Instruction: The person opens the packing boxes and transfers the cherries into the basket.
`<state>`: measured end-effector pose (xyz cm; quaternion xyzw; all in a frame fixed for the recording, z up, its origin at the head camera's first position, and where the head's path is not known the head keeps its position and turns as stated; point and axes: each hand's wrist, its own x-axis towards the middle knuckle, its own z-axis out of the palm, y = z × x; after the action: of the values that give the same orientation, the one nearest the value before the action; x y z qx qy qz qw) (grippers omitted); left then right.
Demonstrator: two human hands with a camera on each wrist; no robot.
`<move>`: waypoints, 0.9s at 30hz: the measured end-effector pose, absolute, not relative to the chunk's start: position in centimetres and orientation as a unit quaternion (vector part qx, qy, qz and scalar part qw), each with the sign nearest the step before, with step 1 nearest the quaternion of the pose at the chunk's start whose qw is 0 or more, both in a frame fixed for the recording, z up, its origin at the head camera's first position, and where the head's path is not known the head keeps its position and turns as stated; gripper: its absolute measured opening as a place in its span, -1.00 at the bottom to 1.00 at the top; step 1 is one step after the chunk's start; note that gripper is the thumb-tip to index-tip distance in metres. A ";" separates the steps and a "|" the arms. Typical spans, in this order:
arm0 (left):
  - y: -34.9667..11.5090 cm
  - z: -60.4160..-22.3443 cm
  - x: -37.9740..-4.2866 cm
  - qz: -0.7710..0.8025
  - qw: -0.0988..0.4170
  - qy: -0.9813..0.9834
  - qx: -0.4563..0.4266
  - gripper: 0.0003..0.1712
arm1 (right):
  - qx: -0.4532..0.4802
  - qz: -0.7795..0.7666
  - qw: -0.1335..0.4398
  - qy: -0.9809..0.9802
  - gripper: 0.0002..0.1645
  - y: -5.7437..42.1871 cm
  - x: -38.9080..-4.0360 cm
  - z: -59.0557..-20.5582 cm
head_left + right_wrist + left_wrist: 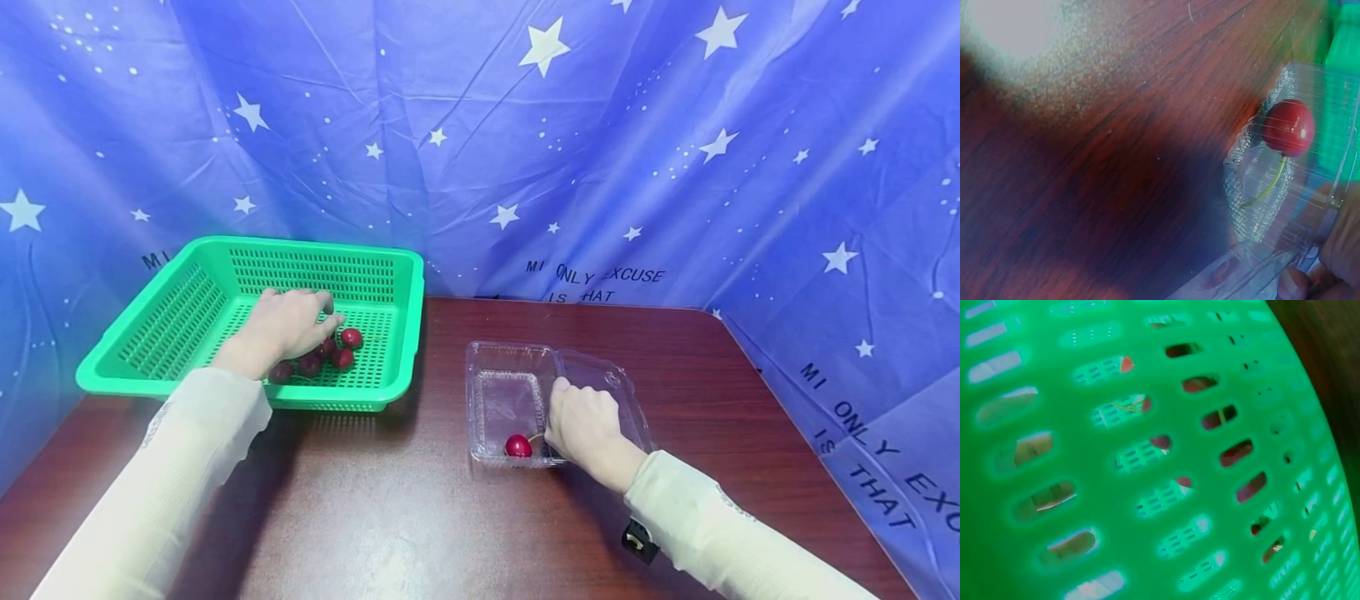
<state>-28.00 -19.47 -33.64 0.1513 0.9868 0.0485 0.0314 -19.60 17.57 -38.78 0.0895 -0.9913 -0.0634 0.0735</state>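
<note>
My left hand (pixel 288 321) reaches into a green slotted plastic basket (pixel 416 333), palm down beside several dark red cherries (pixel 342 358). Its thumb and forefinger stand apart, with no cherry visible between them. The basket's side (pixel 1060 487) fills the left wrist view; bits of cherries (pixel 1235 453) and skin show through its slots. My right hand (pixel 588 421) grips the hinge-side edge of a clear plastic clamshell box (pixel 510 396), its lid folded open to the right. Inside lies one red cherry (pixel 517 446) with a green stem; the right wrist view shows this cherry (pixel 1289 128) through the clear wall.
Both containers stand on a dark reddish-brown wooden table (pixel 420 508), the basket left and the box right of centre. A blue curtain (pixel 465 167) with white stars hangs behind the table and along its right side. Bare tabletop lies between basket and box.
</note>
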 end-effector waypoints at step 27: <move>-15.9 -32.4 -27.6 0.114 -0.057 0.971 0.200 -0.50 | 0.097 -0.065 0.090 -0.989 -0.77 17.8 -19.4 -38.9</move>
<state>-27.61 -15.92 -32.39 0.2001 0.9714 0.1144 -0.0566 -19.40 17.77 -38.95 0.0971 -0.9890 -0.0651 0.0902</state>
